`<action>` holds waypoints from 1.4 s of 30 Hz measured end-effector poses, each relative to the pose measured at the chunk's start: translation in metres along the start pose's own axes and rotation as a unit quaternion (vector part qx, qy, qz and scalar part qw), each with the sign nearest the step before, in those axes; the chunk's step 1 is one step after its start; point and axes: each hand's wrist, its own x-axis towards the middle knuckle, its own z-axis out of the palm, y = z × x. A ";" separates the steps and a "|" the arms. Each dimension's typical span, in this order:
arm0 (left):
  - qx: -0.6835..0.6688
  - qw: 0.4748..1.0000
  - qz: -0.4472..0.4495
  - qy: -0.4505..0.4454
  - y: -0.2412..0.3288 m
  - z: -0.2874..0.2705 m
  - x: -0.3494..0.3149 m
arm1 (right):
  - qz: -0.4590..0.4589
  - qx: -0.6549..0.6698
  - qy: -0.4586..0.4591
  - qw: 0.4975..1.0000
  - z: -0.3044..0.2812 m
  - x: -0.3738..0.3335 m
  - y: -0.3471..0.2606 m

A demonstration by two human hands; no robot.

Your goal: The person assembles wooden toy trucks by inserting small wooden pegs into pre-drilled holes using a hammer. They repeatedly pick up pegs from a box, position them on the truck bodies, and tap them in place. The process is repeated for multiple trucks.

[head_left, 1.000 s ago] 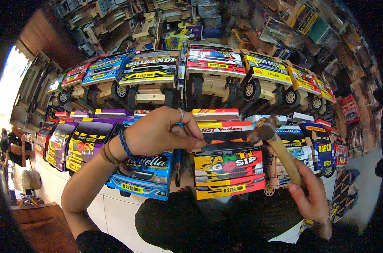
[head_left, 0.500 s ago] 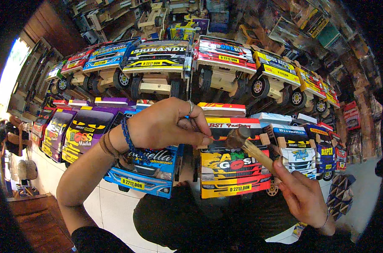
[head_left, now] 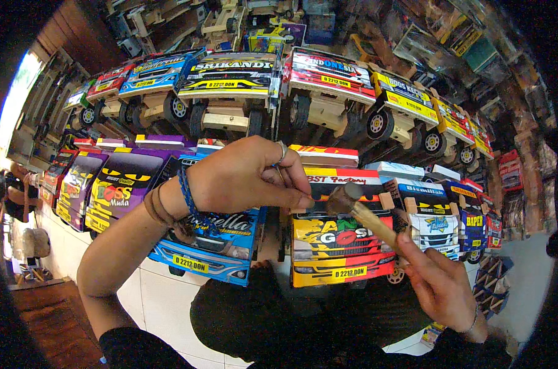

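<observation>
Right before me stands a wooden toy truck (head_left: 343,245) with a yellow, red and black printed front. My right hand (head_left: 442,289) grips a hammer (head_left: 376,226) by its wooden handle, the dark metal head held over the truck's windscreen area. Thumb and fingertips of my left hand (head_left: 248,178) are pinched together at the truck's upper left edge, by a small wooden block there; whatever they hold is too small to make out. A matching wooden block (head_left: 386,201) sticks out at the truck's right edge. Beside it on the left is a blue toy truck (head_left: 211,246), partly covered by my left wrist.
Purple toy trucks (head_left: 128,190) continue the near row leftward; a white and blue one (head_left: 429,212) stands close on the right. Behind runs a second row, including a black and yellow truck (head_left: 229,79) and a red and white one (head_left: 331,72). White floor tiles (head_left: 162,295) show below.
The view has shifted slightly. Both hands keep nearly the same places, the left still pinched at the truck's edge and the hammer still over its front.
</observation>
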 end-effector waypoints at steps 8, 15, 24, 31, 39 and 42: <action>0.011 1.000 0.002 0.003 -0.002 0.001 0.000 | 0.013 -0.010 -0.002 1.000 0.003 -0.006 -0.003; -0.010 1.000 -0.009 -0.005 -0.002 0.001 0.000 | -0.014 -0.039 0.001 0.999 0.011 -0.011 0.000; 0.008 1.000 -0.001 0.003 -0.002 0.001 0.002 | 0.002 -0.114 0.046 0.992 0.012 -0.018 -0.002; -0.001 1.000 -0.020 -0.004 0.001 0.001 0.000 | -0.016 -0.086 0.035 0.996 0.009 -0.015 -0.001; 0.036 0.999 -0.013 0.000 0.000 0.003 -0.001 | -0.008 -0.022 0.031 0.999 0.000 -0.011 -0.005; 0.003 1.000 -0.022 -0.008 0.000 0.003 -0.001 | -0.012 -0.051 -0.044 0.998 -0.003 -0.012 -0.003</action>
